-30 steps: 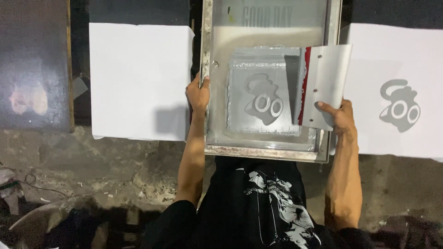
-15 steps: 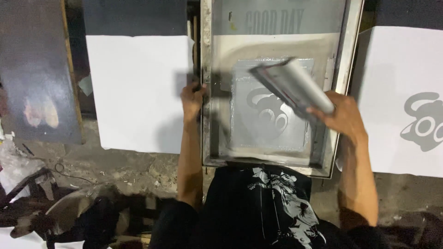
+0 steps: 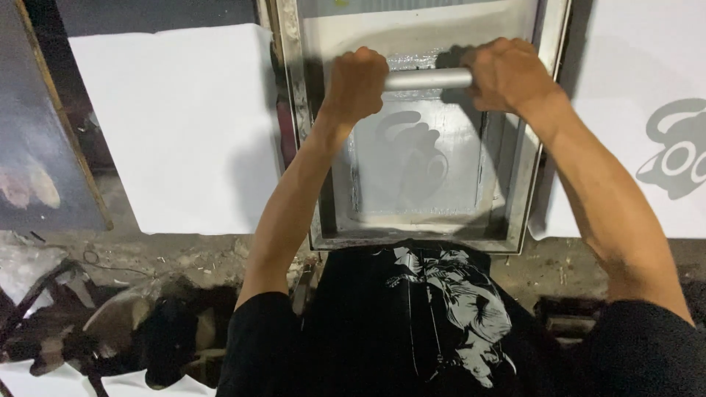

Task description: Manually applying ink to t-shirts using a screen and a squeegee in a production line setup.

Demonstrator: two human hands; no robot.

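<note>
Now two hands, left hand (image 3: 355, 82) and right hand (image 3: 507, 73), grip one squeegee (image 3: 428, 79).

Rough grey concrete floor (image 3: 169, 254) (littered, dim), dark board (image 3: 37, 147) at left, harsh overhead light

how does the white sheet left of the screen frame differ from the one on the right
The left sheet is blank white; the right sheet carries a grey printed figure. The left sheet shows whole, the right sheet is cut by the picture's edge. Both lie flat beside the metal screen frame.
</note>
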